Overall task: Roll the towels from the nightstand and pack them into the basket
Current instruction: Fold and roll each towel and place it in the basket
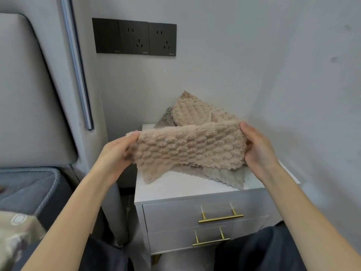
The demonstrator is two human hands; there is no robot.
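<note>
A beige textured towel (187, 149) is stretched out in the air above the white nightstand (175, 190). My left hand (117, 153) pinches its left end and my right hand (256, 147) grips its right end. Behind it on the nightstand lies a pile of towels: a beige towel (195, 112) leans against the wall, and a grey towel (224, 176) hangs over the front of the top. No basket is in view.
The nightstand has two drawers with gold handles (220, 218). A padded grey headboard (29, 94) and the bed (25, 192) are at the left. Dark wall sockets (134, 37) sit above. The wall closes in on the right.
</note>
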